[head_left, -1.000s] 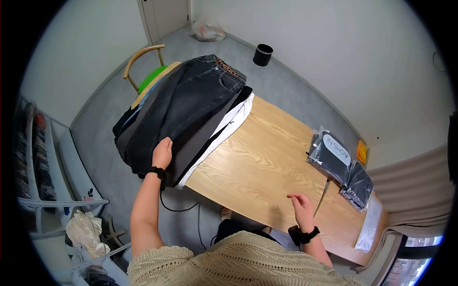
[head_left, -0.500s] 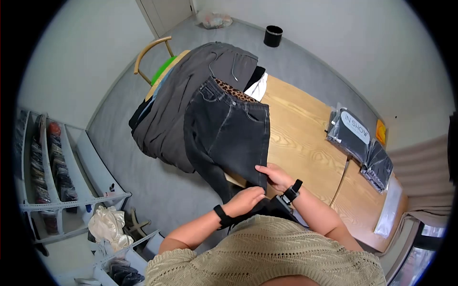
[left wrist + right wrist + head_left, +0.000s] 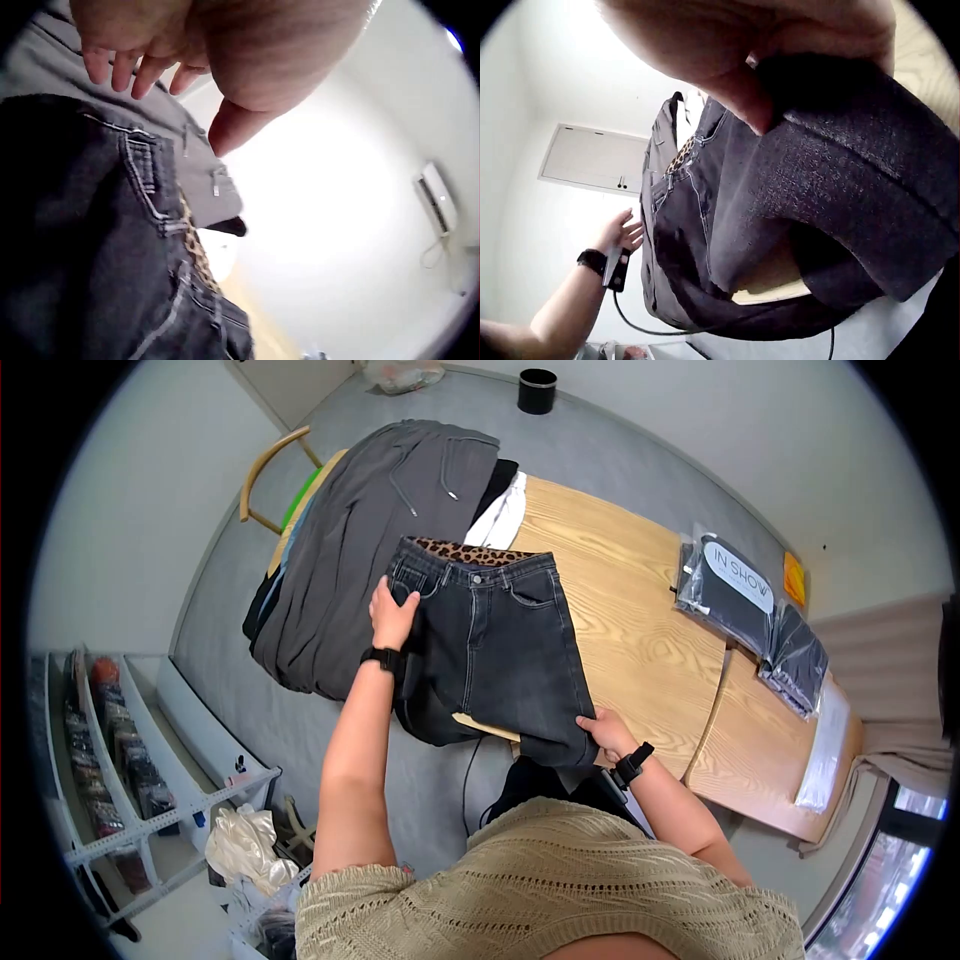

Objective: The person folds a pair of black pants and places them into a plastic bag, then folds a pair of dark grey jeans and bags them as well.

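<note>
Black jeans (image 3: 490,650) lie spread on the wooden table (image 3: 640,650), legs over the near edge. I've got the right hand (image 3: 605,732) clamped on the hem, and the left hand (image 3: 392,615) loose-fingered at the waistband. Clear bags (image 3: 735,595) hold folded dark garments.

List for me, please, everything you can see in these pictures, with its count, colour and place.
jeans: one pair, black, flat at the table's near edge, one leg hanging off.
clothes pile: one, grey trousers on top, table's far left end.
table: one, light wood, centre.
bagged garments: two, dark in clear plastic, table's right side.
chair: one, wood with green seat, behind the pile.
bin: one, black, floor by the far wall.
shelves: one white rack, lower left.
left hand: rests on the jeans' waistband.
right hand: pinches the end of a jeans leg.
</note>
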The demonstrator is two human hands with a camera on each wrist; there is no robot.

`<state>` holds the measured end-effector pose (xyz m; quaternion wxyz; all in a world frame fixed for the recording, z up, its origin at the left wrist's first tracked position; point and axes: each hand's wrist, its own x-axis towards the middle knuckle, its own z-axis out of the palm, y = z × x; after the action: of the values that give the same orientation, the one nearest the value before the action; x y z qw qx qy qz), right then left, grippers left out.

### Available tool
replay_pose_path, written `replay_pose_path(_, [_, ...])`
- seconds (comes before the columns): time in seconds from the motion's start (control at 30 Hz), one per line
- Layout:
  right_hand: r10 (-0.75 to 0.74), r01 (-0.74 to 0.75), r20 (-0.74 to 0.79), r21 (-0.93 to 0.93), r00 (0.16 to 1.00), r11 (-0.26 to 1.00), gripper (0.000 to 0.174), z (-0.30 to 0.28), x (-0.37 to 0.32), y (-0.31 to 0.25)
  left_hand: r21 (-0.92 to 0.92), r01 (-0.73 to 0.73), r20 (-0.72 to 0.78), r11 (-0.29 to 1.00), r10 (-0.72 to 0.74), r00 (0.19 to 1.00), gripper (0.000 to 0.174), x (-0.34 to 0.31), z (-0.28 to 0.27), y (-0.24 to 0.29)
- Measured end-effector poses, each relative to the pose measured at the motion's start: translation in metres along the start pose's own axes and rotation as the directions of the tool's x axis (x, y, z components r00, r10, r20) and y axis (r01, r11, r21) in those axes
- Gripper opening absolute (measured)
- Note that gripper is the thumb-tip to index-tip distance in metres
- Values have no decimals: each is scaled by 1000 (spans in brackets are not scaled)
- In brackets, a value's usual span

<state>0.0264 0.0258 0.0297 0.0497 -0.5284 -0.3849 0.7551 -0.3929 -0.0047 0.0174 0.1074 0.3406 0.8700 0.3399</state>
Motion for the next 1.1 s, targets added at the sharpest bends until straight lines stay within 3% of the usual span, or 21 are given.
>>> replay_pose_path(0.03, [2,-2,-3,-22,1000,1000,22,-4,0,6,64,81,6,995,-81,997,79,12,13,-4])
replay_pose_path(0.1, [43,-43,-18,7,999,999,22,-9,-9,11,14,213,90,977,-213,973,87,28,27,-3])
replay_pose_path(0.17, [82,-80,-34,35,996,996,21,-13,-19,16,204,313,46,928,-328,944,90,27,37,12])
replay_pose_path(0.3, [0,1,-15,52,1000,999,23,-26,-31,41,323,354,-21,878,-367,930,84,8,46,40])
replay_pose_path(0.37, [-42,42,-2,28,999,999,23,-40,-35,58,182,208,145,961,-236,961,68,17,65,1])
replay_pose_path(0.43, [-19,19,-3,-24,1000,1000,23,-52,-55,57,-115,101,369,988,-52,928,52,4,58,23])
replay_pose_path(0.47, [10,-10,8,-93,1000,996,24,-58,-64,57,-173,18,343,985,43,938,41,-11,56,40])
replay_pose_path(0.5, [6,-6,-3,-69,1000,998,24,-66,-67,69,-168,0,358,986,61,932,41,-23,54,63])
replay_pose_path(0.57, [-144,141,89,38,986,989,24,-82,-69,106,-297,-94,350,950,200,915,39,-57,52,98])
replay_pose_path(0.6, [-102,103,84,-19,991,994,22,-90,-72,118,-324,-134,363,936,254,897,34,-74,55,117])
replay_pose_path(0.63, [-228,229,43,-13,973,973,22,-89,-93,111,-439,-97,395,893,289,872,31,-92,61,130])
replay_pose_path(0.7, [-298,298,-9,14,954,954,21,-106,-105,135,-524,-59,467,849,345,814,30,-127,76,157])
replay_pose_path(0.8, [-148,129,-160,-123,976,984,19,-140,-152,148,-516,-96,512,851,397,761,31,-199,75,224])
replay_pose_path(0.83, [-157,142,-193,-89,969,986,19,-151,-172,155,-510,-95,525,855,396,754,31,-224,75,242])
replay_pose_path(0.93, [-176,194,-292,34,940,980,22,-196,-207,222,-582,-121,562,804,505,655,31,-299,76,301])
replay_pose_path(1.03, [-151,210,-384,117,911,971,23,-231,-258,278,-682,-126,583,721,639,502,31,-363,83,349])
replay_pose_path(1.1, [-111,229,-519,169,848,959,21,-250,-293,320,-733,-139,588,666,723,364,30,-408,80,380])
